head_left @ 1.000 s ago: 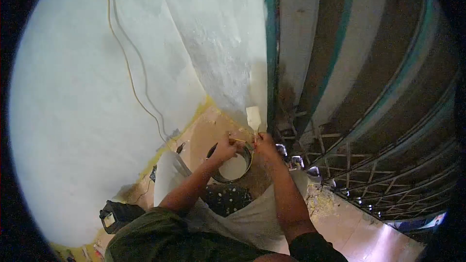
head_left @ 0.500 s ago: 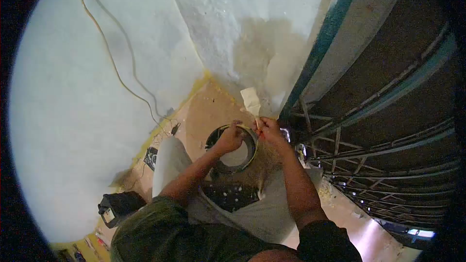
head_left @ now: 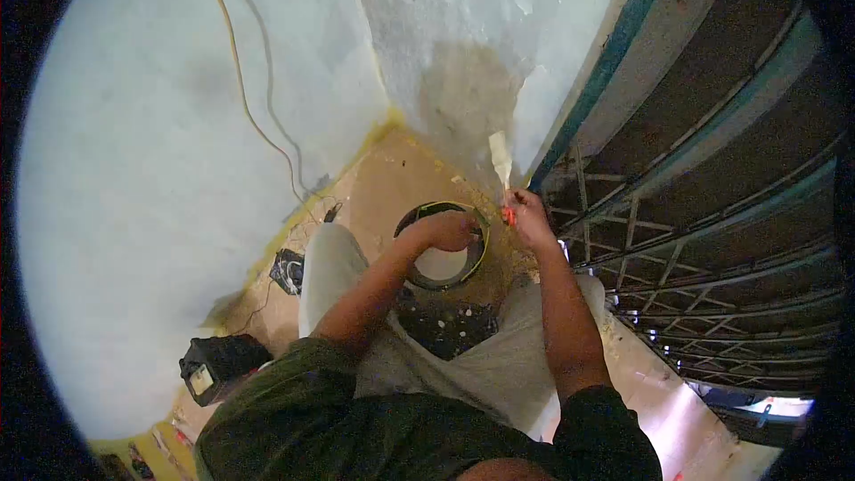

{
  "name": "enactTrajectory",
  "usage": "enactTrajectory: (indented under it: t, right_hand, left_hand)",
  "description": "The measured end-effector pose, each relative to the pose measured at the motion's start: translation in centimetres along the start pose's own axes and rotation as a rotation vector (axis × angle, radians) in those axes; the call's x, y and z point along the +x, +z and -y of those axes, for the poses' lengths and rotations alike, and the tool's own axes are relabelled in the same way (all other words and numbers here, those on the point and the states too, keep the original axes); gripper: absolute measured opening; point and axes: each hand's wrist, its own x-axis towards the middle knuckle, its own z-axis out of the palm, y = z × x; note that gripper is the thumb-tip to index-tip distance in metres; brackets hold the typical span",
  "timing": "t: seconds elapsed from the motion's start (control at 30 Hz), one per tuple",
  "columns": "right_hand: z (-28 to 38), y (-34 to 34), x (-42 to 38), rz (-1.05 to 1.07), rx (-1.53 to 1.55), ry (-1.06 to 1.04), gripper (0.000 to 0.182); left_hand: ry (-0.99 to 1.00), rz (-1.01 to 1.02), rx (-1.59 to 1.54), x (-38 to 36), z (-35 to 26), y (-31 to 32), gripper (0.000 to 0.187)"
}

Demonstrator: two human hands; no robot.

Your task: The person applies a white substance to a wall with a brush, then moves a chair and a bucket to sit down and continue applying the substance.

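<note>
A round dark bucket (head_left: 441,283) with a yellowish rim line and pale contents stands between the person's knees. My left hand (head_left: 454,231) is over the bucket with its fingers drawn together; whether it holds anything is too small to tell. Beyond the bucket's right side, my right hand (head_left: 529,216) is closed around the handle of a putty knife, where a bit of red shows. The knife's wide, cream-coated blade (head_left: 500,153) points up and away, in front of the wall corner.
Pale walls (head_left: 160,214) meet the brown floor (head_left: 374,178) ahead. A yellow cable (head_left: 233,49) hangs at the left. A black boxy lamp (head_left: 223,363) stands lower left, a dark cable bundle (head_left: 287,271) near the left knee. Metal framework (head_left: 672,254) lines the right.
The left hand has moved right, further over the bucket, away from the right hand. The putty knife and right hand have shifted right and upward in the view, which itself has moved.
</note>
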Motion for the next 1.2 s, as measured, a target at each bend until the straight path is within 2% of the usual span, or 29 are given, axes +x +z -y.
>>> enactTrajectory:
  t: [0.03,0.07,0.13,0.17,0.23,0.27,0.33,0.37,0.4,0.43,0.47,0.53,0.57,0.63,0.67,0.73,0.77,0.83,0.87,0.93,0.97,1.03,1.17,1.2]
  right_hand:
    - [-0.2,0.4,-0.2,-0.011,-0.007,-0.047,0.020]
    - [-0.4,0.5,-0.3,-0.030,-0.013,-0.095,0.021]
    - [-0.4,1.2,-0.8,-0.027,0.070,-0.095,0.020]
    - [-0.2,1.6,-1.0,0.007,0.148,-0.086,0.019]
    - [1.3,3.2,-2.4,0.009,0.182,-0.087,0.020]
    - [2.1,3.8,-2.7,0.046,0.211,-0.072,0.021]
    - [2.5,4.6,-2.6,-0.036,0.135,-0.069,0.023]
    - [3.0,5.1,-2.7,-0.076,0.114,-0.087,0.024]
    - [3.8,5.6,-2.8,-0.111,0.093,-0.108,0.026]
    - [5.2,6.3,-3.2,-0.130,0.116,-0.105,0.036]
    - [5.8,6.5,-2.9,-0.137,0.111,-0.111,0.036]
    - [6.4,7.1,-2.4,-0.202,-0.127,-0.226,0.043]
    - [6.5,7.5,-2.4,-0.208,-0.126,-0.219,0.043]
    - [7.5,8.6,-2.7,-0.421,-0.480,-0.268,0.043]
    - [7.5,8.9,-2.7,-0.422,-0.478,-0.257,0.043]
    - [7.4,9.1,-2.7,-0.428,-0.748,-0.454,0.049]
    - [6.7,9.2,-2.3,-0.426,-0.752,-0.444,0.049]
    - [5.8,9.8,-1.3,-0.294,-0.435,-0.441,0.056]
    - [5.2,10.0,-1.4,-0.290,-0.437,-0.431,0.056]
    - [7.0,12.4,-3.1,-0.296,-0.453,-0.424,0.067]
    - [7.6,13.2,-3.8,-0.290,-0.453,-0.417,0.067]
    - [8.2,14.4,-5.0,-0.355,-0.712,-0.517,0.068]
    - [8.2,16.0,-5.6,-0.401,-0.654,-0.508,0.072]
    - [8.5,16.4,-5.6,-0.394,-0.586,-0.369,0.074]
  left_hand:
    - [0.032,0.119,0.165,0.3,0.1,-0.7,0.029]
    - [0.052,0.125,0.171,0.7,0.3,-1.6,0.029]
    - [-0.352,0.519,0.254,1.6,0.0,-3.5,0.031]
    - [-0.321,0.530,0.274,1.6,0.3,-3.5,0.031]
    - [-0.315,0.533,-0.010,1.6,3.0,-2.5,0.023]
    - [-0.284,0.543,0.009,1.9,4.1,-2.4,0.023]
    - [0.011,0.402,0.034,1.8,5.6,-1.5,0.020]
    - [0.032,0.407,0.032,1.6,6.1,-1.2,0.020]
    - [0.206,0.132,0.120,1.3,6.3,-1.2,0.023]
    - [0.375,-0.148,0.203,1.3,6.5,-1.4,0.026]
    - [0.384,-0.150,0.202,1.6,6.6,-1.7,0.026]
    - [0.174,-0.232,-0.147,1.1,5.3,-2.5,0.021]
    - [0.173,-0.224,-0.151,0.4,4.6,-2.9,0.021]
    - [0.011,-0.230,-0.690,-1.6,1.8,-5.0,0.018]
    - [0.003,-0.223,-0.694,-1.8,1.8,-5.3,0.018]
    - [0.004,-0.216,-0.976,-1.9,2.0,-5.6,0.021]
    - [-0.003,-0.213,-0.985,-1.9,1.9,-5.5,0.021]
    - [-0.031,-0.253,-1.123,-1.5,1.6,-5.1,0.026]
    - [-0.040,-0.253,-1.130,-1.2,1.5,-4.7,0.026]
    - [0.062,-0.420,-1.117,-0.5,1.3,-4.0,0.026]
    - [0.054,-0.424,-1.122,-0.6,0.8,-4.0,0.026]
    - [-0.070,-0.512,-1.110,-1.3,-0.4,-4.4,0.024]
    - [-0.114,-0.578,-1.247,-1.0,-0.7,-3.5,0.023]
    - [-0.092,-0.581,-1.205,-0.9,-0.5,-3.2,0.022]
